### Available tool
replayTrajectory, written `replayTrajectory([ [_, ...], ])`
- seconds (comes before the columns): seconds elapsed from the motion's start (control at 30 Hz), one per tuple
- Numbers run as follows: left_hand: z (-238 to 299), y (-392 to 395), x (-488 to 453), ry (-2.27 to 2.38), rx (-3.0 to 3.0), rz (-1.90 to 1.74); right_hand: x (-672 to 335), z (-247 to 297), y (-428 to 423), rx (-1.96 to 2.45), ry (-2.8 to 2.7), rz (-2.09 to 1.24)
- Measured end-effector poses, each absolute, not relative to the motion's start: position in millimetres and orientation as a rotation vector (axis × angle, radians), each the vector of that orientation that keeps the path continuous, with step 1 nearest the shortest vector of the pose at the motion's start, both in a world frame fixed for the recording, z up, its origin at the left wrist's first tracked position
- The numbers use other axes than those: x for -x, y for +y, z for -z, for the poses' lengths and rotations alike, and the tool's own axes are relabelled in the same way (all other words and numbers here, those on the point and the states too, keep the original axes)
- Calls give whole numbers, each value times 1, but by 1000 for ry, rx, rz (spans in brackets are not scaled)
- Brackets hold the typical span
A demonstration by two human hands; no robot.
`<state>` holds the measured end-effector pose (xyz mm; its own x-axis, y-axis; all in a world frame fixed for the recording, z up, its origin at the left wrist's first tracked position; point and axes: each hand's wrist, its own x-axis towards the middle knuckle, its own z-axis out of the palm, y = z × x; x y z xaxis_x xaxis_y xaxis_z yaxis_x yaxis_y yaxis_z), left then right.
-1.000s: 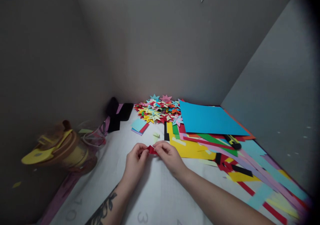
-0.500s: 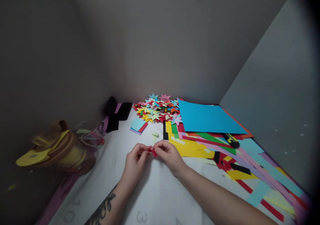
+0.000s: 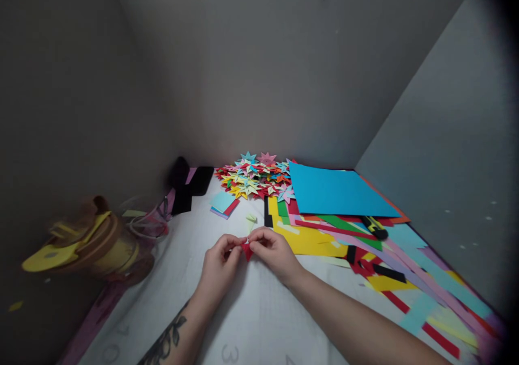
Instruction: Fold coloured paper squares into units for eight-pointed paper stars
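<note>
My left hand (image 3: pixel 219 261) and my right hand (image 3: pixel 274 252) meet over the white mat (image 3: pixel 251 322), fingertips pinched together on a small folded red paper piece (image 3: pixel 247 250). The piece points down between my thumbs and is mostly hidden by my fingers. Just beyond my hands lie small pale green scraps (image 3: pixel 251 220). A heap of folded paper stars (image 3: pixel 254 176) in many colours sits at the back of the mat.
A blue sheet (image 3: pixel 336 191) tops a spread of coloured sheets and strips (image 3: pixel 389 267) to the right, with a yellow-black cutter (image 3: pixel 373 226) on them. Small paper squares (image 3: pixel 223 204) and black pieces (image 3: pixel 190 186) lie at the back left. A brown-and-yellow object (image 3: pixel 87 243) stands left. Grey walls enclose the space.
The red piece has gone from a flat strip stretched between my hands to a smaller folded point hanging down. My hands have closed in slightly toward each other.
</note>
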<state>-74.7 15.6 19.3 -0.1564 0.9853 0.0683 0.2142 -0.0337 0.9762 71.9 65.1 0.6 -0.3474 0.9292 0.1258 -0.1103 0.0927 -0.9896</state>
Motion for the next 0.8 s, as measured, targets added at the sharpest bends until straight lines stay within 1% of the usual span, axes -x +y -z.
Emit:
replayTrajectory([
  [0.23,-21,15,74,1439,-1346,-1206,-74,-6,64,912,-1637,-1195],
  [0.47,-20,16,78,1415,-1359,-1155,-75,-7,63,885,-1748,-1047],
  [0.8,-21,16,77,1439,-1347,-1117,-75,-8,60,862,-1803,-981],
])
